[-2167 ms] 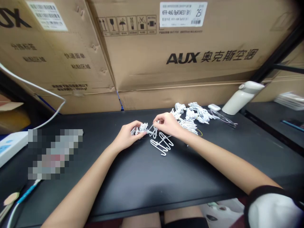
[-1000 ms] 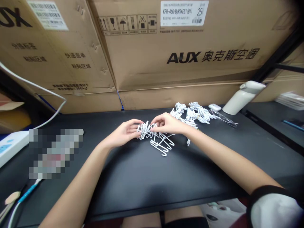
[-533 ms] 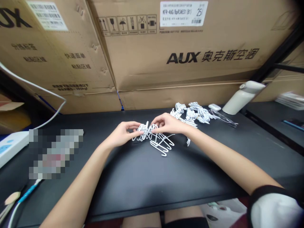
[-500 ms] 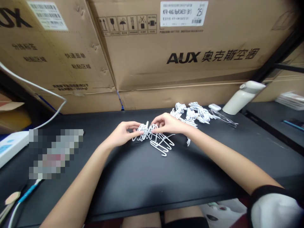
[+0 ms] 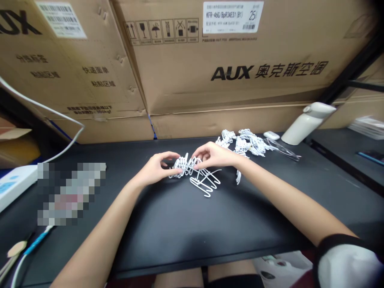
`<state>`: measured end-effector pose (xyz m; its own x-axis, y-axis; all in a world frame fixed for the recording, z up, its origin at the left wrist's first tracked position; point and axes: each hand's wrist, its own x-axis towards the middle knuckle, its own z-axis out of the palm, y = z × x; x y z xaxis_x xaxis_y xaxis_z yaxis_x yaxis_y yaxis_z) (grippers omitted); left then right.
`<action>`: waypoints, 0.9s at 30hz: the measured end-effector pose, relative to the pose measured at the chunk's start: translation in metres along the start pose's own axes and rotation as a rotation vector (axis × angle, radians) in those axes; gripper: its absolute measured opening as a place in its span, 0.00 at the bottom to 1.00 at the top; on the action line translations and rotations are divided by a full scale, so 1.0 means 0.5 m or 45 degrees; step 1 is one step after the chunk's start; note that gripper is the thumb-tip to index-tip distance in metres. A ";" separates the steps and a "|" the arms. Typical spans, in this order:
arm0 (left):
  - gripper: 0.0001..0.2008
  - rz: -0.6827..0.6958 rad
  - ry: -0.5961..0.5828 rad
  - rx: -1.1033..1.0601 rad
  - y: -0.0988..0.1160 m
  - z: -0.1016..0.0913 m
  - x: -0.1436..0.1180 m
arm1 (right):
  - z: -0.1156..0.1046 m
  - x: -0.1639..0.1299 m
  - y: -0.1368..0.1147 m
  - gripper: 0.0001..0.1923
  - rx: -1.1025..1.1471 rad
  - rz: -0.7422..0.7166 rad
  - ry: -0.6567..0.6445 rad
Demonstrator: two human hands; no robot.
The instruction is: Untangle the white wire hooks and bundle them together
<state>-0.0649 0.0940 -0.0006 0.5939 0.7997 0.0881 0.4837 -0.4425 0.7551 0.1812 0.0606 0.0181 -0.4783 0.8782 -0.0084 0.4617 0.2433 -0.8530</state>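
Note:
A bundle of white wire hooks [image 5: 186,166] lies on the black tabletop in front of me. My left hand [image 5: 157,168] grips its left end, thumb in front and fingers curved behind. At the right end my right hand [image 5: 211,154] pinches the hooks between thumb and bent fingers. Several loose white hooks [image 5: 205,182] lie just below my right hand, partly overlapping. Beyond that hand sits a pile of bundled white hooks [image 5: 250,143], partly covered by my forearm.
Large cardboard boxes [image 5: 234,94] stand along the back. A white bottle [image 5: 304,124], eyeglasses [image 5: 283,150] and a small white case [image 5: 271,136] are at the back right. On the left lie a power strip [image 5: 18,182], a blurred-out object [image 5: 72,194] and a cable [image 5: 36,244].
The hooks between my hands have shifted slightly right and sit a little more spread out. My left fingers have loosened somewhat, and my right hand has moved slightly rightward.

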 end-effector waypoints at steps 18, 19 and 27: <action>0.27 0.009 -0.204 -0.482 -0.007 0.031 0.005 | 0.004 0.003 0.004 0.20 0.102 -0.045 0.042; 0.27 0.016 -0.219 -0.476 -0.006 0.031 0.005 | 0.006 0.003 0.005 0.20 0.105 -0.061 0.046; 0.25 0.063 -0.218 -0.357 -0.006 0.033 0.007 | 0.007 0.006 0.010 0.18 0.115 -0.072 0.061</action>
<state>-0.0538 0.0912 -0.0134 0.7233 0.6896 0.0369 0.2699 -0.3314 0.9041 0.1795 0.0633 0.0120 -0.4642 0.8834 0.0639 0.3650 0.2565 -0.8949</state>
